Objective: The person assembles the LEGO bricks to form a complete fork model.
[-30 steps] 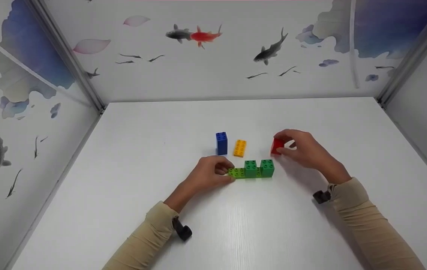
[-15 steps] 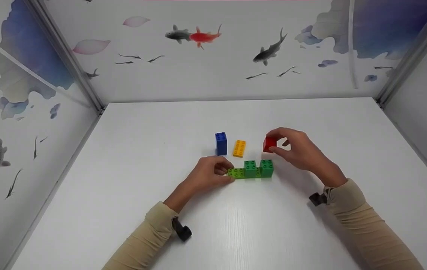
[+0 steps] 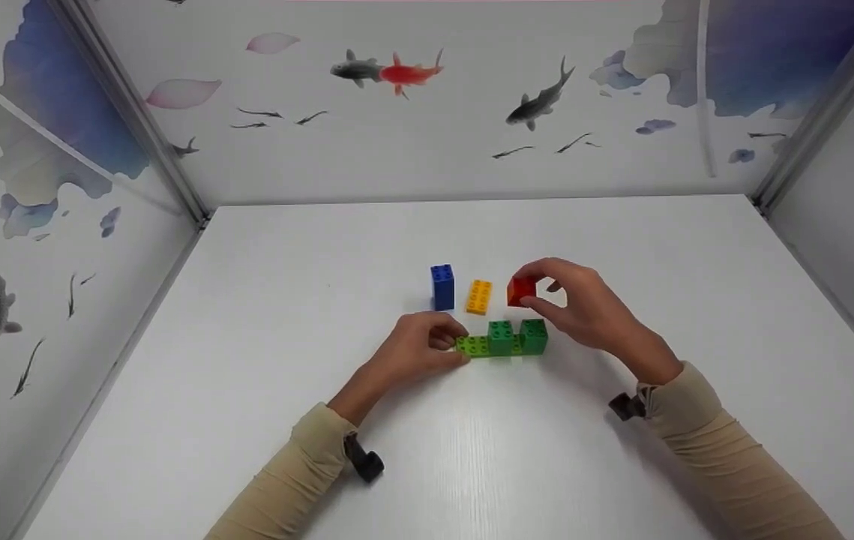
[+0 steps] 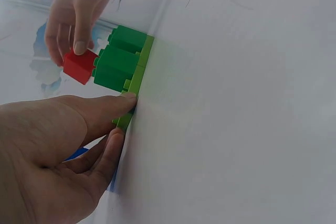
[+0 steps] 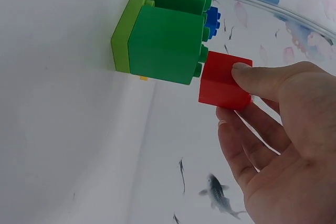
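My right hand (image 3: 584,304) pinches a red toy brick (image 3: 520,292) between thumb and fingers, holding it off the table just behind the green bricks. In the right wrist view the red brick (image 5: 226,81) appears beside the studs of a dark green brick (image 5: 165,43). My left hand (image 3: 423,345) pinches the left end of a long, low lime green base (image 3: 474,346). Two dark green bricks, one in the middle (image 3: 501,338) and one at the right end (image 3: 534,337), stand on that base with a gap between them.
Behind the base, a tall blue brick (image 3: 442,287) stands upright. Beside it a flat yellow brick (image 3: 479,297) lies studs up. White panels with painted fish (image 3: 412,73) border the white table (image 3: 471,465) at the back and sides.
My right hand has lifted the red brick from the table and carried it left, nearer the yellow brick. The left hand and the base have stayed in place.
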Demonstrator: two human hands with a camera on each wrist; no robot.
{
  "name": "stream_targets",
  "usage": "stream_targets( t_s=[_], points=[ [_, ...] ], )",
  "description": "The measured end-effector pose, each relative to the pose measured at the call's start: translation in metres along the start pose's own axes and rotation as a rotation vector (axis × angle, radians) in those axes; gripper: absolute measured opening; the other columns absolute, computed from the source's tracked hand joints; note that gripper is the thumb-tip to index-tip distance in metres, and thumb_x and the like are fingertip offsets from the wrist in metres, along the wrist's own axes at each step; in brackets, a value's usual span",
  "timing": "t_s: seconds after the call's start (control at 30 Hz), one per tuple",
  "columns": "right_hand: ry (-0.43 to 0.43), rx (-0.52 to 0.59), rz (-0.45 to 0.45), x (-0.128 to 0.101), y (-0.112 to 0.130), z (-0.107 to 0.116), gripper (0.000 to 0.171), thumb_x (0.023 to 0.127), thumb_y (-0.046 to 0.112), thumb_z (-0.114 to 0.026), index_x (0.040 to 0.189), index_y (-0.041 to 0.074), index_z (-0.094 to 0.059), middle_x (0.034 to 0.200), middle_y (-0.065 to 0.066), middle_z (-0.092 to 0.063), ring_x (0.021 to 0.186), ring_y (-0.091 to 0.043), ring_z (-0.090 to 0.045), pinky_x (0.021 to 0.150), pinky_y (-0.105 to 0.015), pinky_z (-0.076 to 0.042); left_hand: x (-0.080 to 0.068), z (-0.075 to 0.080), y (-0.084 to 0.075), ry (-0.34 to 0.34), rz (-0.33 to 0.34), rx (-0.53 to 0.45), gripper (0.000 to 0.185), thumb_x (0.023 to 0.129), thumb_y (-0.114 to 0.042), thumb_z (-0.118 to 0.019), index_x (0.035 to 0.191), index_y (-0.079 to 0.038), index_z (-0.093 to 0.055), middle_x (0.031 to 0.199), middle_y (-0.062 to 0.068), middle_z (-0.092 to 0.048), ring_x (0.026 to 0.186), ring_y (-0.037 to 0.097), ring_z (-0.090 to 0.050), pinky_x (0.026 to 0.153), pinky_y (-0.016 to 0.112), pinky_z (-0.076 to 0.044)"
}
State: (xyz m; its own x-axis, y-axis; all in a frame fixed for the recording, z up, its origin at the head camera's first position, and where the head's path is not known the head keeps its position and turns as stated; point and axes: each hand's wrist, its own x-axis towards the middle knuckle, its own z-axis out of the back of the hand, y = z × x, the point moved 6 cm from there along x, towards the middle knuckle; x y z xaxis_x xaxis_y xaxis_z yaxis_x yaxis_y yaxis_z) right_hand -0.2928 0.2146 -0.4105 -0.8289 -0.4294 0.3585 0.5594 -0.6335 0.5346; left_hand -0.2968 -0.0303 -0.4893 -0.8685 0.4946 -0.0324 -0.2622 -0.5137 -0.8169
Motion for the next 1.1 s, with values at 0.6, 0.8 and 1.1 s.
stream_targets(
  t_s=[0.6,0.8,1.1],
  points=[
    [-0.019,-0.018,0.111,0.000,0.026,-0.006,0.046,0.094,0.009,-0.085,0.137,0.018,-0.070,0.132,0.004,-0.075,0.118,-0.015,-0.070,0.094,-0.037,-0.063,0.001,-0.001,0.001,0.006,-0.008,0.005,0.030,0.093,-0.021,-0.087,0.121,-0.017,-0.079,0.116,-0.004,-0.076,0.103,0.013,-0.071,0.099,0.033,-0.062],
    [-0.010,-0.003,0.144,0.001,0.035,-0.012,0.044,0.095,0.010,-0.084,0.136,0.018,-0.071,0.133,0.006,-0.075,0.117,-0.013,-0.069,0.094,-0.035,-0.063,0.001,0.000,0.000,0.006,-0.023,-0.001,0.029,0.093,-0.019,-0.086,0.121,-0.016,-0.079,0.115,-0.002,-0.077,0.103,0.013,-0.072,0.099,0.033,-0.063],
    [-0.001,0.029,0.164,0.001,0.045,-0.020,0.045,0.095,0.011,-0.084,0.138,0.018,-0.073,0.131,0.003,-0.075,0.121,-0.015,-0.070,0.097,-0.038,-0.065,0.001,0.000,-0.002,0.004,-0.042,0.024,0.029,0.093,-0.018,-0.085,0.121,-0.015,-0.079,0.116,-0.002,-0.077,0.103,0.012,-0.072,0.099,0.032,-0.062]
  ],
)
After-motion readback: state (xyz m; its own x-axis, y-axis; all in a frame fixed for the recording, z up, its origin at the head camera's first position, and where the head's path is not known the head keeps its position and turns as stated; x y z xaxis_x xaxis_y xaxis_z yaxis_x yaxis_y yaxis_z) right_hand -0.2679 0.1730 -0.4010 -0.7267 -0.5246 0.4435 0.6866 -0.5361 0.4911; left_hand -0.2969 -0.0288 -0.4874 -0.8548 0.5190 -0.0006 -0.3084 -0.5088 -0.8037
